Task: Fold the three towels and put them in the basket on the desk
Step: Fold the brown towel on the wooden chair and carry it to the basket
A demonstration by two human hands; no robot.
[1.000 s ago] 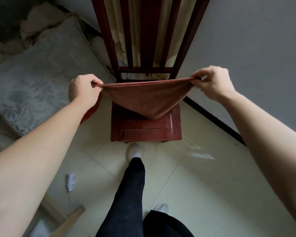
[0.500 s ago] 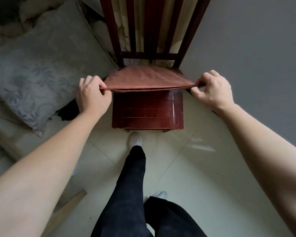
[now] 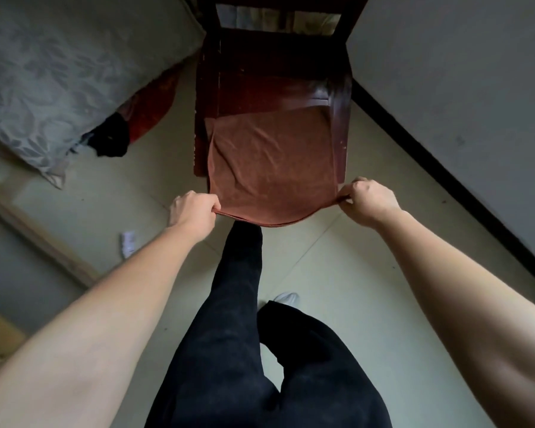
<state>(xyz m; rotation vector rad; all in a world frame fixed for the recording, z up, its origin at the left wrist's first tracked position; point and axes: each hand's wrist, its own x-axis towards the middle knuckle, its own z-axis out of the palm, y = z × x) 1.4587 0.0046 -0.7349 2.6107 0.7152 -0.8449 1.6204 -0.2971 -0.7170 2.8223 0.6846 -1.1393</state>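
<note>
A brown towel (image 3: 269,162) lies doubled over on the seat of a dark red wooden chair (image 3: 260,78), its near edge hanging past the seat's front. My left hand (image 3: 193,211) pinches the towel's near left corner. My right hand (image 3: 368,200) pinches the near right corner. The near edge sags between the two hands. No basket or desk is in view.
A grey patterned cushion (image 3: 44,75) lies at the left, with red and black cloth (image 3: 130,125) beside the chair. A grey wall with black skirting (image 3: 445,168) runs along the right. My dark-trousered legs (image 3: 244,335) stand on the tiled floor before the chair.
Both hands have drawn back toward me and lowered the towel, which hung in the air before and now lies flat on the chair seat. The view has tilted downward.
</note>
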